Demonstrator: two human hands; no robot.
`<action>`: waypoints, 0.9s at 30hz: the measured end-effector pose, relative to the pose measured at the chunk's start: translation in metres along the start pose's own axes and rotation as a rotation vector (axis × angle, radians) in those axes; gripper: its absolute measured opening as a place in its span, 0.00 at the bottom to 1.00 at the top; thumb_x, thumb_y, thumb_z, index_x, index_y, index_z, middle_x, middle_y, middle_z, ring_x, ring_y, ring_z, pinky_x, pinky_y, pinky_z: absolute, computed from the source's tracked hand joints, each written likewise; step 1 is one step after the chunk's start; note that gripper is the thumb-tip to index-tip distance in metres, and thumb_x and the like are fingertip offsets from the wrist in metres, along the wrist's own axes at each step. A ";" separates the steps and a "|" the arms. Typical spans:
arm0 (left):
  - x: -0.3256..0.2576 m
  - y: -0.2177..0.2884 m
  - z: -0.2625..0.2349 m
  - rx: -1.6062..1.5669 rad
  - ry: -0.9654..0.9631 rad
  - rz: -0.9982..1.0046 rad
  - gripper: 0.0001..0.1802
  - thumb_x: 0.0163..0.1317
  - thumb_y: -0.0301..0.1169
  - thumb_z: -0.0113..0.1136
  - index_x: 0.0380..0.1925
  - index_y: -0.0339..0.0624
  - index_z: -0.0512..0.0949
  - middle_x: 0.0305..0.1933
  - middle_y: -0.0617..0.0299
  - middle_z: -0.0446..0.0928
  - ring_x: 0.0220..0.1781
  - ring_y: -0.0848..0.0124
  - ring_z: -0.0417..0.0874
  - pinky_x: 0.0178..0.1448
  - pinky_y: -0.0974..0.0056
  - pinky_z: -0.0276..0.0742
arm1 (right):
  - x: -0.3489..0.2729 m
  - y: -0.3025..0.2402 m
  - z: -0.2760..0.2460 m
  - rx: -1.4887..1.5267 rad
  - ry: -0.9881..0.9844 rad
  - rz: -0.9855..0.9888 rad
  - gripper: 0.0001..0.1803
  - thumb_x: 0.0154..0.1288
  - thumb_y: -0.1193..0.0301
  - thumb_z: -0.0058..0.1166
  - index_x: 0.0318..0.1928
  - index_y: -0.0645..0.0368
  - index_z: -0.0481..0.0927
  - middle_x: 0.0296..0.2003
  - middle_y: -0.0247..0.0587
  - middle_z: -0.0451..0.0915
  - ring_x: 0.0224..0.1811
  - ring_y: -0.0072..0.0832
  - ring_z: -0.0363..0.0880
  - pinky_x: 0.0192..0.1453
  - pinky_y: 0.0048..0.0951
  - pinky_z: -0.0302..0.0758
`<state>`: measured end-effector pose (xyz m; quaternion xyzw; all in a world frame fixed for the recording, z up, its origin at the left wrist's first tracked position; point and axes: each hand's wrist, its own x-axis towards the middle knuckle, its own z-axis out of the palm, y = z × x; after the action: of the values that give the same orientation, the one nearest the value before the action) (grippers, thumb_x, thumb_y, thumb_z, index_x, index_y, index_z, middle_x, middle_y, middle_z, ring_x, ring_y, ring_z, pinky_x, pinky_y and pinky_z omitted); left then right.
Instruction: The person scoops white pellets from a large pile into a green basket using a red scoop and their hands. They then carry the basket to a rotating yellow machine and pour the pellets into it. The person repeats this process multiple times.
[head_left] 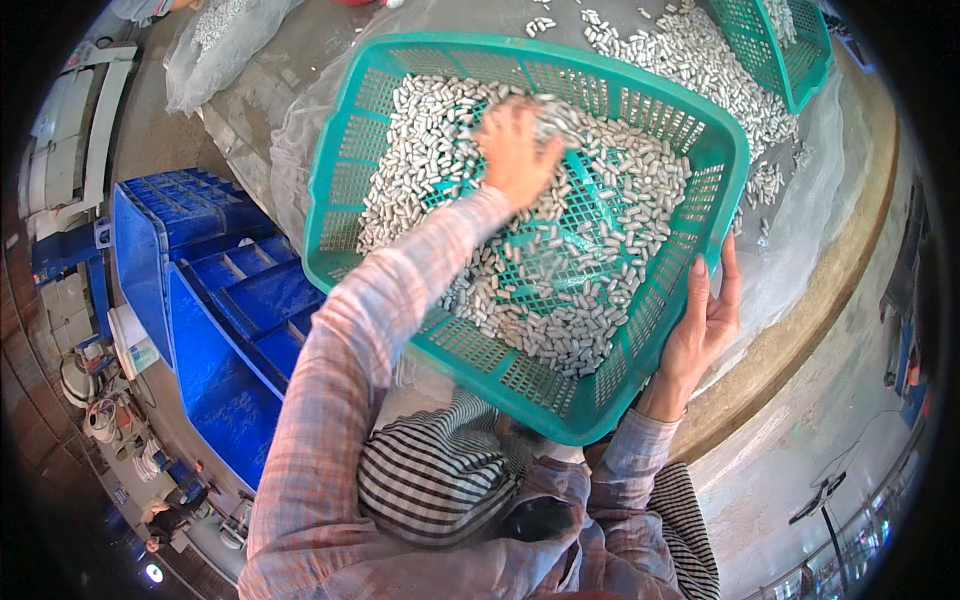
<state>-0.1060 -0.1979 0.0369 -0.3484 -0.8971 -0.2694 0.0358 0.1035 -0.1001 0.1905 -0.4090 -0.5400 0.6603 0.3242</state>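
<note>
A green plastic basket point(735, 160) with slotted walls and a mesh bottom is tilted before me. Small whitish-grey, rounded cylinder pieces point(430, 140) lie in it, piled along the sides and thin over the middle mesh. Reaching into the far part, my left hand point(515, 155) is among the pieces, its fingers apart and partly blurred; I see nothing held in it. Some pieces near its fingertips are smeared by motion. At the near right, my right hand point(700, 330) grips the basket's rim, thumb upward along the outside.
Loose pieces point(690, 60) are heaped on the table behind the basket, beside a second green basket point(790, 50). Translucent sheeting point(790, 270) covers part of the table. Blue plastic bins point(220, 330) stand at the left. Another person's hand point(185, 5) shows at the top left.
</note>
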 end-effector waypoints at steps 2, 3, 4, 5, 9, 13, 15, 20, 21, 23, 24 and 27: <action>-0.013 0.042 0.005 -0.234 -0.065 0.128 0.30 0.56 0.46 0.59 0.56 0.44 0.67 0.61 0.48 0.61 0.56 0.49 0.63 0.61 0.46 0.58 | -0.001 0.001 -0.001 -0.022 -0.001 0.009 0.26 0.71 0.75 0.47 0.67 0.65 0.61 0.40 0.47 0.83 0.38 0.18 0.79 0.42 0.18 0.74; -0.029 0.063 -0.004 -0.150 -0.152 0.217 0.33 0.56 0.46 0.60 0.62 0.50 0.64 0.63 0.47 0.60 0.59 0.47 0.62 0.62 0.45 0.57 | 0.000 0.002 -0.002 -0.025 0.002 0.017 0.26 0.71 0.75 0.48 0.67 0.65 0.61 0.39 0.47 0.83 0.37 0.17 0.79 0.41 0.18 0.74; -0.051 0.077 -0.012 -0.258 -0.255 0.261 0.37 0.56 0.46 0.60 0.67 0.58 0.61 0.69 0.49 0.56 0.65 0.45 0.59 0.66 0.42 0.54 | 0.001 0.001 -0.003 -0.022 0.011 0.015 0.26 0.71 0.75 0.48 0.67 0.65 0.61 0.39 0.46 0.83 0.37 0.17 0.79 0.41 0.17 0.74; -0.073 0.079 -0.025 -0.233 -0.396 0.389 0.38 0.56 0.48 0.59 0.68 0.62 0.59 0.72 0.53 0.53 0.69 0.45 0.55 0.69 0.41 0.50 | 0.002 0.002 -0.003 -0.017 0.012 0.022 0.26 0.71 0.75 0.48 0.67 0.65 0.61 0.38 0.46 0.83 0.36 0.16 0.78 0.40 0.17 0.73; -0.108 -0.001 -0.059 -0.082 -0.717 0.777 0.38 0.58 0.55 0.54 0.69 0.70 0.56 0.76 0.67 0.48 0.77 0.52 0.44 0.74 0.34 0.32 | 0.009 0.018 -0.022 -0.056 0.012 0.013 0.26 0.70 0.76 0.48 0.66 0.64 0.62 0.37 0.45 0.83 0.35 0.16 0.78 0.40 0.17 0.73; -0.062 -0.050 -0.055 0.221 -0.579 0.440 0.35 0.62 0.54 0.50 0.69 0.69 0.57 0.76 0.62 0.49 0.75 0.51 0.49 0.71 0.30 0.31 | 0.009 0.026 -0.018 0.013 0.066 0.019 0.24 0.70 0.76 0.48 0.66 0.63 0.63 0.36 0.43 0.83 0.34 0.16 0.78 0.38 0.16 0.74; -0.031 -0.020 -0.021 0.126 -0.289 0.187 0.34 0.63 0.52 0.49 0.69 0.66 0.57 0.75 0.59 0.50 0.73 0.49 0.52 0.70 0.31 0.35 | 0.008 0.019 -0.010 0.000 0.064 0.035 0.25 0.70 0.76 0.48 0.66 0.63 0.63 0.29 0.33 0.81 0.25 0.10 0.70 0.29 0.13 0.64; -0.035 0.126 0.007 -0.326 -0.235 0.262 0.36 0.64 0.49 0.49 0.70 0.51 0.56 0.75 0.54 0.51 0.73 0.43 0.49 0.70 0.32 0.36 | 0.005 -0.011 -0.002 -0.167 -0.033 0.058 0.26 0.69 0.76 0.49 0.66 0.64 0.63 0.26 0.26 0.76 0.20 0.06 0.57 0.22 0.14 0.51; -0.042 0.128 0.001 -0.461 -0.290 0.297 0.36 0.64 0.49 0.49 0.70 0.51 0.56 0.75 0.54 0.50 0.74 0.43 0.48 0.70 0.32 0.35 | 0.007 -0.025 0.000 -0.237 -0.057 0.066 0.26 0.69 0.76 0.50 0.66 0.65 0.62 0.28 0.28 0.77 0.20 0.06 0.58 0.22 0.14 0.52; -0.063 0.118 -0.033 -0.455 -0.441 0.442 0.35 0.63 0.48 0.49 0.70 0.52 0.57 0.75 0.55 0.50 0.75 0.44 0.45 0.69 0.29 0.37 | -0.001 -0.034 0.002 -0.320 -0.052 -0.043 0.27 0.68 0.77 0.50 0.66 0.66 0.62 0.34 0.33 0.78 0.20 0.06 0.58 0.20 0.14 0.54; -0.056 0.106 -0.057 -0.329 -0.516 0.592 0.34 0.63 0.46 0.49 0.69 0.54 0.58 0.75 0.56 0.50 0.76 0.45 0.44 0.67 0.27 0.39 | 0.001 -0.038 0.001 -0.328 -0.019 -0.102 0.27 0.68 0.77 0.50 0.66 0.66 0.63 0.33 0.33 0.77 0.20 0.06 0.58 0.20 0.14 0.54; -0.047 0.033 -0.064 0.320 -0.488 0.313 0.35 0.62 0.43 0.50 0.69 0.52 0.58 0.76 0.57 0.49 0.76 0.46 0.43 0.68 0.28 0.37 | 0.005 -0.036 0.003 -0.306 -0.027 -0.105 0.27 0.67 0.78 0.51 0.65 0.66 0.64 0.28 0.31 0.76 0.19 0.07 0.57 0.20 0.15 0.53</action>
<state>-0.0578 -0.2387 0.0947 -0.5261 -0.8458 -0.0251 -0.0849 0.0978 -0.0892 0.2249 -0.4158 -0.6594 0.5579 0.2848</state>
